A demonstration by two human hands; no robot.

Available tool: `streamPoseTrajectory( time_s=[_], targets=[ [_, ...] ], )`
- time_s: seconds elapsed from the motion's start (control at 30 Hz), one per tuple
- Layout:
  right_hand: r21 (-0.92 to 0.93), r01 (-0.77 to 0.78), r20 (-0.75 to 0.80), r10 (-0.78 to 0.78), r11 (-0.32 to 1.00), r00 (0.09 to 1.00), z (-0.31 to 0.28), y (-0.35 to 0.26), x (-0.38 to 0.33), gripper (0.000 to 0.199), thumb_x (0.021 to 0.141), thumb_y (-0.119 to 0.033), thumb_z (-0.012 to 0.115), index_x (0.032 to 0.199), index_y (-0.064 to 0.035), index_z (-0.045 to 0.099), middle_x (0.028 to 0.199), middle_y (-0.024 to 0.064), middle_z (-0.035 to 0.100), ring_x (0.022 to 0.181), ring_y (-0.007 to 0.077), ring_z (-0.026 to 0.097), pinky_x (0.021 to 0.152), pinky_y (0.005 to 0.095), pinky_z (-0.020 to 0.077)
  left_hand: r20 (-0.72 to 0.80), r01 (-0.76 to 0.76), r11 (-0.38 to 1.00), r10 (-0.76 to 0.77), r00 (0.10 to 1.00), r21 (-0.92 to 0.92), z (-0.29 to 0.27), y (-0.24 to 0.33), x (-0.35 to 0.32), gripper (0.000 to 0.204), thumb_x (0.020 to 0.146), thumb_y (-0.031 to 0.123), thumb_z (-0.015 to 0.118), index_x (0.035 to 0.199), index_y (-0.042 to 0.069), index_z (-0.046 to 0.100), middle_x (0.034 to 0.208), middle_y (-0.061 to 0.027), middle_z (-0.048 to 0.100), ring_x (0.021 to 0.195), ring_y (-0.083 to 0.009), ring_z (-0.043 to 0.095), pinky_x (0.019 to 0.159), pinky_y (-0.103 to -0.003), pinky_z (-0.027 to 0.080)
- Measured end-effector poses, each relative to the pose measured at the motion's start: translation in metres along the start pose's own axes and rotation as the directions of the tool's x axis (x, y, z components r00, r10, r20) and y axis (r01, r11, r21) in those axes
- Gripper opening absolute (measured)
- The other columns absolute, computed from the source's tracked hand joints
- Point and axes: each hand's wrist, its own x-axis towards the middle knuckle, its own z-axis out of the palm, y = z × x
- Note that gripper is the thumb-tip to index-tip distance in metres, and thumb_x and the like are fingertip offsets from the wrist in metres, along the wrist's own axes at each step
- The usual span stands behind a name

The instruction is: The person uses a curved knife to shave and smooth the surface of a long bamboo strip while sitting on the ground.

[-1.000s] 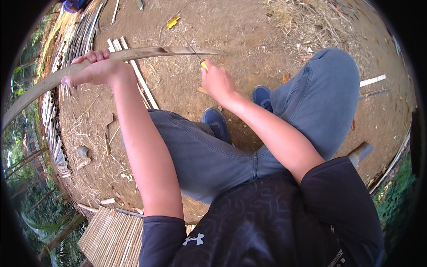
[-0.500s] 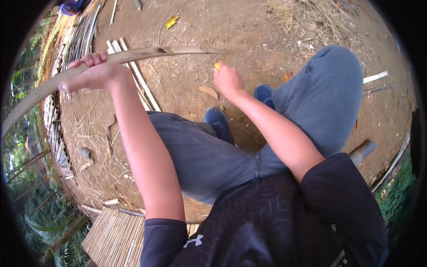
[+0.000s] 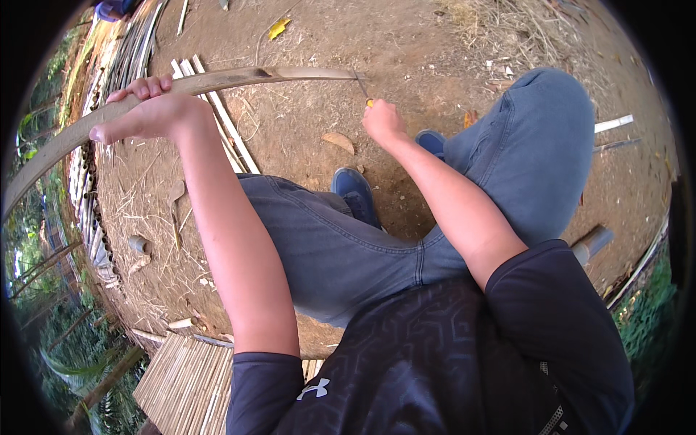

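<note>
A long bamboo pole (image 3: 232, 78) stretches from the left edge across the upper middle of the view, bent by the lens. My left hand (image 3: 156, 112) is wrapped around it, thumb beneath and fingers over the top. At the pole's right end, my right hand (image 3: 384, 122) grips the yellow handle of a thin-bladed knife (image 3: 361, 86). Its narrow dark blade points up and slightly left, reaching the pole near its tip. Most of the handle is hidden in my fist.
Pale bamboo strips (image 3: 230, 130) lie on the dirt beneath the pole. A slatted bamboo panel (image 3: 185, 384) is at lower left, with stacked poles (image 3: 90, 210) along the left. Dry straw (image 3: 518, 32) covers ground at upper right. A cylindrical piece (image 3: 591, 245) lies by my right side.
My right hand has shifted slightly right and down, and more of the blade shows. The pole and my left hand have moved up and left a little.
</note>
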Motion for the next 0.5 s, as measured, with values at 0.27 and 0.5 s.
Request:
streamPoseTrajectory(
  time_s=[0.27, 0.5],
  targets=[
    [-0.018, 0.083, -0.086, -0.085, 0.996, 0.993, 0.000, -0.008, -0.008, 0.034, 0.098, -0.026, 0.052, 0.122, -0.0033, 0.058, 0.090, 0.0225, 0.070, 0.082, 0.0385, 0.070, 0.073, 0.0485, 0.0559, -0.016, -0.011, 1.000, 0.011, 1.000, 0.002, 0.002, 0.001, -0.001, 0.079, 0.083, 0.087, 0.006, 0.086, 0.016, 0.042, 0.061, 0.0022, 0.033, 0.054, -0.0093, 0.032, 0.047, -0.023, 0.026],
    [0.079, 0.319, -0.234, -0.294, 0.944, 0.927, 0.013, -0.029, -0.027, 0.032, 0.098, -0.023, 0.051, 0.122, -0.0030, 0.060, 0.089, 0.0206, 0.070, 0.078, 0.0358, 0.070, 0.068, 0.0452, 0.0566, -0.007, -0.002, 1.000, 0.002, 1.000, 0.000, -0.001, 0.001, 0.001, 0.077, 0.083, 0.085, 0.003, 0.083, 0.017, 0.040, 0.060, 0.0025, 0.032, 0.052, -0.0090, 0.032, 0.046, -0.023, 0.026]
  ],
)
